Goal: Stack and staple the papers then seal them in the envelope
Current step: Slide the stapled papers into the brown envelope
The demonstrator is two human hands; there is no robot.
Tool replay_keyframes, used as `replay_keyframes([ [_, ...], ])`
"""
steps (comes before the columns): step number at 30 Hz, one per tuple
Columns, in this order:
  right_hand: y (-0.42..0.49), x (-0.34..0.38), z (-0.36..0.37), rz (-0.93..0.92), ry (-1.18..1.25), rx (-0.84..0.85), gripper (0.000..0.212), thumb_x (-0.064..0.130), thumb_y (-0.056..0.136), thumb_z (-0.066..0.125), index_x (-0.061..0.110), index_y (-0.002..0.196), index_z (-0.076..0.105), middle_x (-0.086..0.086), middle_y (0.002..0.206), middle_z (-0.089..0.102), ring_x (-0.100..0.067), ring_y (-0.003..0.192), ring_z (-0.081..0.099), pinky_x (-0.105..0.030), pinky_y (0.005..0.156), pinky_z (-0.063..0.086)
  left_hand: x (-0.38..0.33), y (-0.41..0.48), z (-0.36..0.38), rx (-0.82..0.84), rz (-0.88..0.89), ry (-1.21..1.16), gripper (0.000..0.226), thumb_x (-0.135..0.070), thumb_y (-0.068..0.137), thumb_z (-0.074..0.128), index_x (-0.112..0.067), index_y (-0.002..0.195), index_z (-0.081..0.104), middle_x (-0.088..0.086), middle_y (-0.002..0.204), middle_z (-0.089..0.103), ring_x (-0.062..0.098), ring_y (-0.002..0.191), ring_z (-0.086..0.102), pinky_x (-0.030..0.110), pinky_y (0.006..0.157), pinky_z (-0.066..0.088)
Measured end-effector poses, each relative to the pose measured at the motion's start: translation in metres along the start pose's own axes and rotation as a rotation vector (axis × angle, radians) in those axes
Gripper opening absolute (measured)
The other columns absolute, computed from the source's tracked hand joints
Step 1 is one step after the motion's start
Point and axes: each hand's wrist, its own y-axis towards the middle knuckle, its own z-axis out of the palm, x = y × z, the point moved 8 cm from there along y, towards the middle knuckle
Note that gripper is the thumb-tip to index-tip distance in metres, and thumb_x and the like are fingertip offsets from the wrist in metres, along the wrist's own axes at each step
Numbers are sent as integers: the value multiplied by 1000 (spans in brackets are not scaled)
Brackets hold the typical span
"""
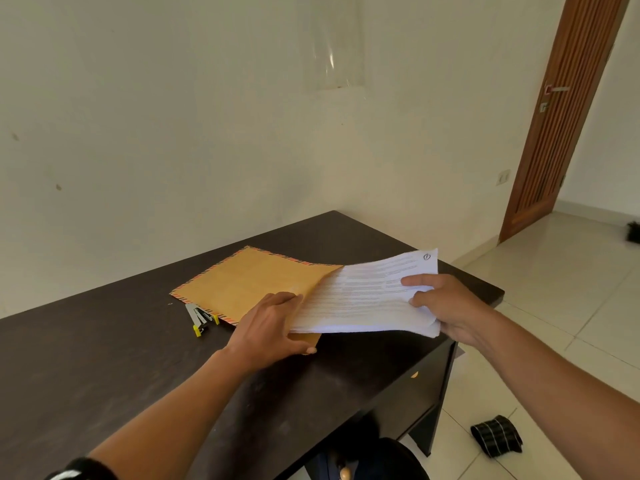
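a plain home room: dark desk, bare wall, wooden door, tiled floor.

Soft daylight fills the room, brightest on the floor tiles right of the dark desk. A glare streak shines on the plastic sheet above it. Wide-angle bending curves the door.

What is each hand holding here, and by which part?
The right hand pinches the paper stack at its right end. The left hand holds the envelope at its open mouth, where the papers enter.
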Motion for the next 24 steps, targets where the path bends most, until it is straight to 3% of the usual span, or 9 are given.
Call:
replay_keyframes([
  [7, 2, -10, 49, -13, 54, 50, 42, -9, 95, 55, 13, 130, 62, -8, 126, 59, -18, 99, 61, -30, 79, 57, 6, -3, 8, 19, -2, -68, 86, -66, 74, 72, -37, 148, 40, -6, 153, 39, 16, 138, 38, 36, 107, 44],
  [12, 7, -14, 33, -4, 1, 16, 42, -11, 95, 54, 12, 129, 64, -7, 125, 56, -18, 99, 58, -26, 71, 53, 30, -9, 15, 120, -95, -59, 26, -43, 92, 56, -45, 117, 60, -5, 157, 28, 21, 143, 33, 41, 109, 42],
  [17, 11, -18, 25, 21, -2, 10, 42, -12, 94, 53, 10, 128, 64, -11, 129, 57, -28, 111, 57, -27, 68, 52, 30, 0, 23, 204, -127, 20, 35, -30, 99, 45, -37, 127, 64, -2, 152, 43, 24, 136, 44, 43, 107, 45],
  [20, 12, -19, 25, 35, 13, 12, 42, -12, 94, 54, 10, 127, 64, -11, 129, 57, -29, 113, 56, -27, 66, 52, 24, 7, 31, 269, -119, 142, 42, -27, 96, 43, -24, 136, 57, 2, 128, 57, 25, 114, 58, 41, 93, 54],
  [24, 14, -18, 27, 33, 28, 14, 42, -12, 94, 54, 12, 127, 64, -9, 130, 57, -28, 114, 56, -28, 70, 54, 21, 12, 34, 262, -97, 192, 36, -24, 93, 48, -18, 126, 60, 3, 118, 62, 24, 101, 62, 40, 83, 57],
])
